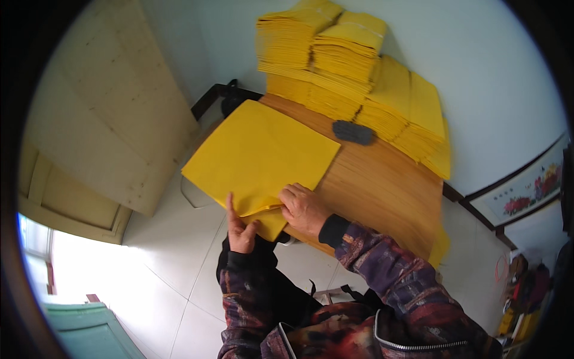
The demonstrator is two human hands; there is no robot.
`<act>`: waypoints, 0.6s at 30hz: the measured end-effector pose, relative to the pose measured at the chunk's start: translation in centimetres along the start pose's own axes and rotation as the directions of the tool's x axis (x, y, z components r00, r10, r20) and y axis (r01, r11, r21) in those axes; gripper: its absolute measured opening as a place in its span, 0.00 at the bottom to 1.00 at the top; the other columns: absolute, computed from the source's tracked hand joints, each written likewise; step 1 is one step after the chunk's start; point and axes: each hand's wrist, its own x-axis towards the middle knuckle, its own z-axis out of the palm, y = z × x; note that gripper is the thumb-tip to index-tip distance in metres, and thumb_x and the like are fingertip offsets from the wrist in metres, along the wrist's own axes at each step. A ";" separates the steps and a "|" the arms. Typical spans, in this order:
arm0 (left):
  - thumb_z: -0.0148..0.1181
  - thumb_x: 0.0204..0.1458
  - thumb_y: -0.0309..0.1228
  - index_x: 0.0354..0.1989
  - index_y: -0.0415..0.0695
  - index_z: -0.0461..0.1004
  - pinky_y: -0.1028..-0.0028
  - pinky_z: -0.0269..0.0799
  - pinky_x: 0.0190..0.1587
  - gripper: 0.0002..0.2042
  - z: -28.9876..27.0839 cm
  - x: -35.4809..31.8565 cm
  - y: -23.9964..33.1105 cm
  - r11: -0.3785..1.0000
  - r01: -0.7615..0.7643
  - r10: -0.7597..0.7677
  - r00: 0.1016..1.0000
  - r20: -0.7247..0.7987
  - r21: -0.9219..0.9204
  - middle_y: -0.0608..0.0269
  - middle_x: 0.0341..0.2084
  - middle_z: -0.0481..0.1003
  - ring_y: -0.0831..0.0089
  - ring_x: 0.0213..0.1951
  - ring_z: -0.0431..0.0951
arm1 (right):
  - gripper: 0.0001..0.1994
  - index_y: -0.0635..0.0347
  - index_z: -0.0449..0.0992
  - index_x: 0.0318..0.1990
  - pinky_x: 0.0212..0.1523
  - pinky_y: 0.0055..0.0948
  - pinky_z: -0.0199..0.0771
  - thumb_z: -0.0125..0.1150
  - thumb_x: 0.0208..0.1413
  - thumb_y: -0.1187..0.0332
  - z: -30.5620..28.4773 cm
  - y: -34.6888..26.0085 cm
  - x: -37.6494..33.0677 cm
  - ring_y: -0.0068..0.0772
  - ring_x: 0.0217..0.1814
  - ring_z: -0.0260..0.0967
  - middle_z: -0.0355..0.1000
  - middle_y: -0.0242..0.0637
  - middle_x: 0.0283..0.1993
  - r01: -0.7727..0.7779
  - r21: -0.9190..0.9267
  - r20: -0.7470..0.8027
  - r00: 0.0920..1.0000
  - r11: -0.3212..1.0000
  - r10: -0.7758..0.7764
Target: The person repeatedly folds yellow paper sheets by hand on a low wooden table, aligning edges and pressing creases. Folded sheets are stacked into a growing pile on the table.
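Note:
A large flat yellow paper piece, like an envelope or folder [263, 149], lies across the near left part of a wooden table. Its near corner is bent, and a smaller yellow flap [266, 224] hangs past the table edge. My right hand [305, 209] is closed on the near edge, fingers curled over the paper. At the left of that corner, my left hand [240, 233] has its index finger stretched along the paper's edge and its thumb apart by the flap. The other fingers of my left hand are curled. Whether the yellow piece is one layer or several cannot be seen.
Tall bundled stacks of yellow paper pieces [353, 72] line the table's far side by the wall. A dark grey cloth-like item [353, 132] lies before them on the wooden table [382, 185]. A pale cabinet or door panel [101, 107] stands at left, a framed picture [526, 185] at right.

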 end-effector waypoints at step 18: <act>0.49 0.42 0.13 0.71 0.50 0.36 0.68 0.63 0.56 0.46 -1.1 0.1 -0.2 0.954 0.120 -0.071 0.981 -0.180 0.275 0.52 0.62 0.55 0.62 0.56 0.64 | 0.09 0.57 0.71 0.31 0.43 0.35 0.68 0.61 0.38 0.76 -12.8 3.4 -28.0 0.40 0.42 0.67 0.68 0.33 0.35 -0.280 -0.082 -0.077 0.959 0.957 0.274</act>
